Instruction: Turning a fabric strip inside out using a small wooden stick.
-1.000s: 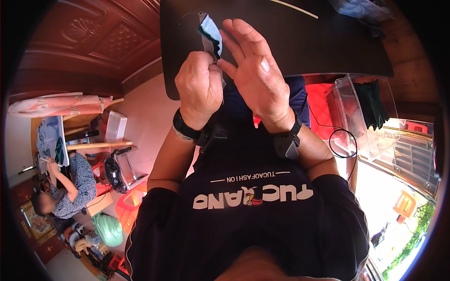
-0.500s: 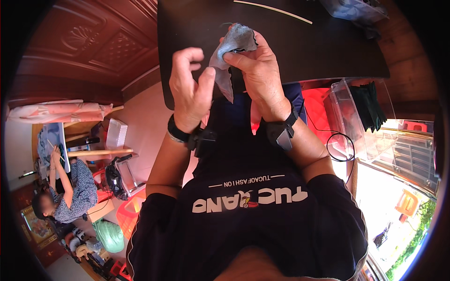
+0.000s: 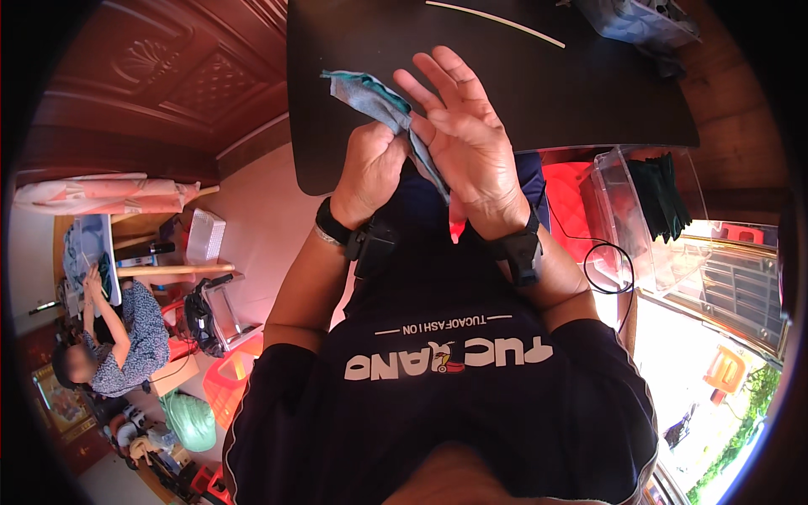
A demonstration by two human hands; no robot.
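Observation:
A grey-blue piece of cloth (image 3: 368, 99) with a teal edge is up in the air over the near edge of the dark table (image 3: 581, 105). My left hand (image 3: 370, 168) is closed, gripping the cloth near its middle; one end sticks out far left and the other hangs down to the right. Beside it, my right hand (image 3: 473, 139) has its fingers spread with the palm showing. Its thumb side lies against or close by the cloth; I cannot tell whether they touch.
A thin pale strip (image 3: 497, 23) lies at the table's far side. A container with grey-blue fabric (image 3: 637, 23) is at the far right. Right of me, a clear bin (image 3: 617, 189) holds dark green cloth pieces (image 3: 662, 198). Another person (image 3: 135, 337) works off to the left.
The cloth has passed from my right hand to my left and swung leftward, showing its teal edge. My left hand has closed on it, while my right hand has opened out.

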